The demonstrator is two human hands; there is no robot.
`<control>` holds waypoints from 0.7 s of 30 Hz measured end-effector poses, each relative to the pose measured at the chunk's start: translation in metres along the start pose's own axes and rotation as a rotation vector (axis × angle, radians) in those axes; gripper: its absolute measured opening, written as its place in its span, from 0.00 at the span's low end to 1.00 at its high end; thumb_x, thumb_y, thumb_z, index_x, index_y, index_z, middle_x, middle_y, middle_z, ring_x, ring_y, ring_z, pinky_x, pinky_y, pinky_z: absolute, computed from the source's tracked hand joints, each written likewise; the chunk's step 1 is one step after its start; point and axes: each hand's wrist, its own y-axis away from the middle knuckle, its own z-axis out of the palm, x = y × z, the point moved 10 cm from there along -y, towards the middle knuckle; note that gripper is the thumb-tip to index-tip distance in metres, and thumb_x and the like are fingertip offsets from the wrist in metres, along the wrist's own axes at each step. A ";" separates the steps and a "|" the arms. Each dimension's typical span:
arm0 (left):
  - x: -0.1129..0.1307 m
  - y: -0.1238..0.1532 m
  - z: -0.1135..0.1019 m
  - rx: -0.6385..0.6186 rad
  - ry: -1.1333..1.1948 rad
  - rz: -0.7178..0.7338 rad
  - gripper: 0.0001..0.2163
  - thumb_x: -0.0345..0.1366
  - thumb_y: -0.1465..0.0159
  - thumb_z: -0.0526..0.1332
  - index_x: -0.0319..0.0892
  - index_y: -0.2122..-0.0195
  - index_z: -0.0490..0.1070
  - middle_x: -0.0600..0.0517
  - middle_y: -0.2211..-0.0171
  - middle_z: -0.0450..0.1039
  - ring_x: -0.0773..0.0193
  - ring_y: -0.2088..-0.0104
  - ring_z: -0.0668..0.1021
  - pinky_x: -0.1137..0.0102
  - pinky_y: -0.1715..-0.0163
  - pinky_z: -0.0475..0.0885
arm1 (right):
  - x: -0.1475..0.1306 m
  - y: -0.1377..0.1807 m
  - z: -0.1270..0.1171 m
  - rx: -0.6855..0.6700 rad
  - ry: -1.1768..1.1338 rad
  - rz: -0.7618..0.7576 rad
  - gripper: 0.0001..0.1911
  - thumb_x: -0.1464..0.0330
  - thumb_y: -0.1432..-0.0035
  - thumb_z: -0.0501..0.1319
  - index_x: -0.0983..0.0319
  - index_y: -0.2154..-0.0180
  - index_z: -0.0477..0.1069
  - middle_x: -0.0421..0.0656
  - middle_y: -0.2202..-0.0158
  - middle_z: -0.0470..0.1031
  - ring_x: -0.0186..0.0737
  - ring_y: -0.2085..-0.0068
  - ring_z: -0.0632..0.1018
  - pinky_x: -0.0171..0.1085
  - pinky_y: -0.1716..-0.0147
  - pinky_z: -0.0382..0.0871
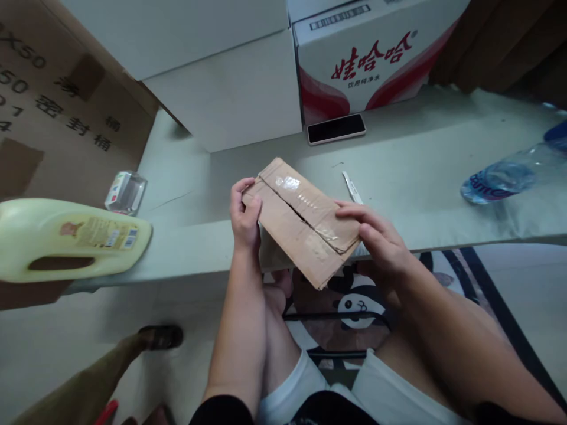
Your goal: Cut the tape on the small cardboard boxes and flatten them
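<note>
Between my two hands is a small brown cardboard box (296, 218), tilted over the near edge of the table. A dark slit runs along its top seam, and clear tape shines on the flap. My left hand (245, 215) grips the far left corner, thumb on top. At the right end, my right hand (376, 236) pinches the box with its thumb and fingers. A utility knife (352, 188) lies on the table just beyond my right fingertips, its lower end hidden behind the hand and box.
White cartons (239, 88) and a red-and-white carton (367, 65) stand at the back, with a phone (336, 128) before them. On the left are a large brown carton (66, 106), a pale yellow jug (106, 236) and a clear plastic case (126, 192). A water bottle (505, 177) lies at right.
</note>
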 end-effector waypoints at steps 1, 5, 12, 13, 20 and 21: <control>-0.001 0.001 0.000 -0.007 -0.007 -0.013 0.22 0.53 0.46 0.71 0.49 0.54 0.74 0.49 0.54 0.73 0.57 0.53 0.76 0.62 0.49 0.72 | 0.003 0.000 -0.010 0.077 0.071 0.017 0.18 0.53 0.34 0.55 0.52 0.49 0.74 0.43 0.45 0.78 0.45 0.44 0.78 0.47 0.46 0.72; 0.000 0.003 0.001 -0.010 -0.002 -0.014 0.20 0.51 0.45 0.70 0.48 0.56 0.73 0.49 0.55 0.72 0.58 0.56 0.75 0.63 0.54 0.74 | 0.015 0.004 -0.063 0.423 0.749 0.268 0.21 0.58 0.40 0.58 0.60 0.49 0.74 0.52 0.51 0.76 0.49 0.56 0.79 0.51 0.53 0.72; 0.001 0.002 0.001 0.021 0.013 -0.053 0.20 0.50 0.47 0.71 0.47 0.57 0.73 0.50 0.57 0.71 0.60 0.59 0.73 0.66 0.57 0.70 | 0.049 0.002 -0.069 0.132 1.142 0.636 0.35 0.62 0.41 0.57 0.58 0.32 0.57 0.52 0.52 0.78 0.54 0.57 0.78 0.45 0.65 0.66; 0.000 0.002 0.000 0.025 0.016 -0.056 0.20 0.49 0.47 0.71 0.47 0.57 0.73 0.50 0.57 0.71 0.61 0.60 0.73 0.66 0.58 0.70 | 0.050 0.001 -0.068 0.122 1.149 0.652 0.35 0.63 0.42 0.57 0.60 0.33 0.58 0.51 0.54 0.79 0.54 0.58 0.78 0.44 0.66 0.65; -0.001 0.001 0.000 0.018 0.010 -0.065 0.19 0.47 0.48 0.70 0.47 0.57 0.73 0.50 0.59 0.71 0.61 0.61 0.72 0.67 0.61 0.68 | 0.050 -0.002 -0.076 0.144 1.156 0.725 0.17 0.64 0.37 0.51 0.63 0.56 0.75 0.54 0.61 0.80 0.51 0.62 0.77 0.41 0.68 0.57; -0.001 0.001 0.000 0.021 0.011 -0.069 0.20 0.47 0.48 0.70 0.47 0.57 0.72 0.50 0.59 0.71 0.62 0.62 0.72 0.67 0.61 0.68 | 0.047 -0.003 -0.078 0.176 1.113 0.708 0.17 0.64 0.36 0.51 0.62 0.55 0.75 0.53 0.62 0.80 0.50 0.63 0.77 0.41 0.67 0.59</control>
